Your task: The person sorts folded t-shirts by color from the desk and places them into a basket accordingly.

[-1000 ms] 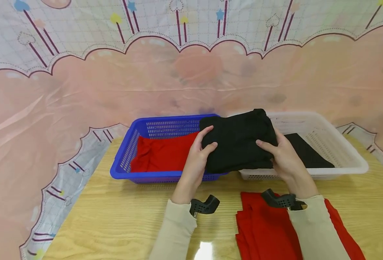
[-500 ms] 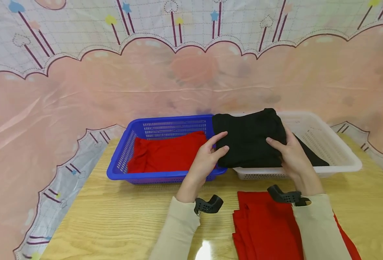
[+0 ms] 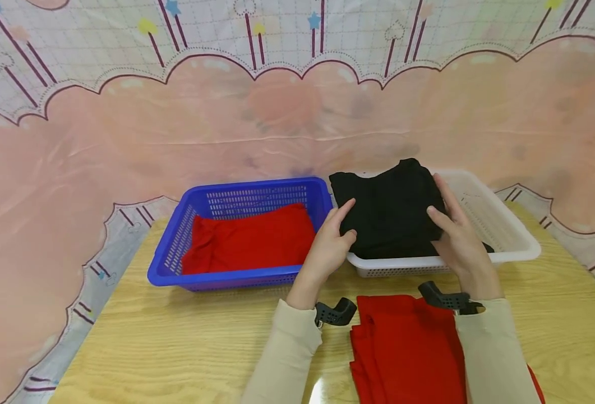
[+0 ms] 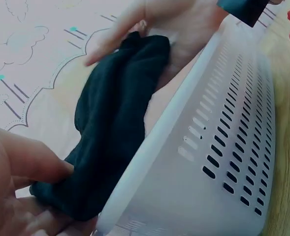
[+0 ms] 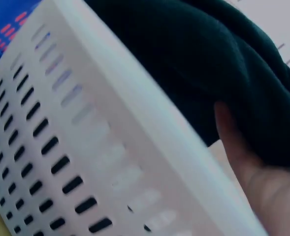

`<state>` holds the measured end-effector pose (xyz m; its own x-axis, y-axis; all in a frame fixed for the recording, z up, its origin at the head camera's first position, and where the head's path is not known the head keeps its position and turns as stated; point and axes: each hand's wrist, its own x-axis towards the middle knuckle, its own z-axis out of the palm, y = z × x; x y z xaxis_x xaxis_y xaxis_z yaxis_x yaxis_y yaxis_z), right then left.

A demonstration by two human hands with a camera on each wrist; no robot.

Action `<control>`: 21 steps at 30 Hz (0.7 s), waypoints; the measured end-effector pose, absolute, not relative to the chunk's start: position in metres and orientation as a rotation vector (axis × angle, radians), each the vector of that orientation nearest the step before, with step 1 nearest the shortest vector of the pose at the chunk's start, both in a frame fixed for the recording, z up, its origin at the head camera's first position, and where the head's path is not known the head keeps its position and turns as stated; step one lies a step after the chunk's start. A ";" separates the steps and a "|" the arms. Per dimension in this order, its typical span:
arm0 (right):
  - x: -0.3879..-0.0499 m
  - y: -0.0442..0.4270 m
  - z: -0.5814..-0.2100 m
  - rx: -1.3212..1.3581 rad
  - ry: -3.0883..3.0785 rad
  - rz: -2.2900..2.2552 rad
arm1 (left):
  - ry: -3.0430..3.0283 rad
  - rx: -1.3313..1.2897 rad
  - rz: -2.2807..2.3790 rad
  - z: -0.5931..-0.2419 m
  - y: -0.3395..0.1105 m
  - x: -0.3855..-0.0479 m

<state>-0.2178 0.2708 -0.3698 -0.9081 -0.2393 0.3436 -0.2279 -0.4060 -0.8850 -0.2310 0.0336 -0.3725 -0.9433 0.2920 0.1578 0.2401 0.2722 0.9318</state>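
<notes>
A folded black garment (image 3: 388, 210) is tilted over the white basket (image 3: 514, 253), its lower part behind the front rim. My left hand (image 3: 327, 244) holds its left edge; in the left wrist view, the thumb (image 4: 41, 162) lies over the fabric with fingers beneath. My right hand (image 3: 461, 241) is at its right edge, thumb in front and the long fingers fairly straight along the side. In the right wrist view, the right thumb (image 5: 231, 132) rests against the dark fabric, while the other fingers are hidden. Another black cloth (image 3: 488, 247) in the basket is mostly covered.
A blue basket (image 3: 236, 276) holding a red folded cloth (image 3: 252, 241) stands left of the white one. Folded red garments (image 3: 408, 342) lie on the wooden table (image 3: 191, 336) in front, partly under the right forearm. A patterned curtain (image 3: 226, 123) hangs behind.
Both hands have carried the black garment rightward from between the baskets to over the white basket, and its lower part has sunk behind the rim. The right hand's fingers have straightened somewhat.
</notes>
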 end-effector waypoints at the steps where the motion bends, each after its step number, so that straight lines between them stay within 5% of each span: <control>1: -0.217 0.272 -0.370 -0.662 1.720 -2.535 | 2.478 0.521 1.764 -0.372 0.034 -0.230; 21: -0.216 0.265 -0.367 0.017 2.796 -1.882 | 2.691 0.608 1.094 -0.360 0.053 -0.239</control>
<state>-0.2156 0.2653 -0.3673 -0.9738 0.1354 0.1828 -0.1184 0.3844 -0.9155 -0.2386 0.0532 -0.3599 -0.9018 0.4321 -0.0067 0.3049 0.6470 0.6989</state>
